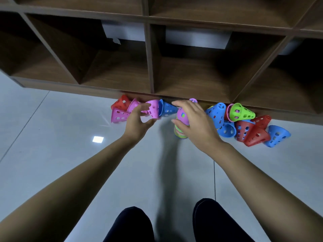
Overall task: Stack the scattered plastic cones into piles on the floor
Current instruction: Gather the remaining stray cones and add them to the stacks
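The right hand (194,119) curls its fingers round the pink top of an upright cone stack (180,132) on the floor (52,119). The left hand (138,119) curves wide at a toppled pink cone (154,109); I cannot tell whether it grips. Loose cones (257,137) lie along the shelf unit (150,67).

cones (243,113): perforated plastic, slight sheen | floor (52,137): glossy tile | shelf (148,55): matt wood-grain

Both my bare forearms stretched forward, side by side. My left hand (138,121) made a loose C, thumb below the fingers (blurred, so I couldn't judge any contact). My right hand (194,123) arched palm-down, fingers and thumb curled round the top pink cone (181,116).
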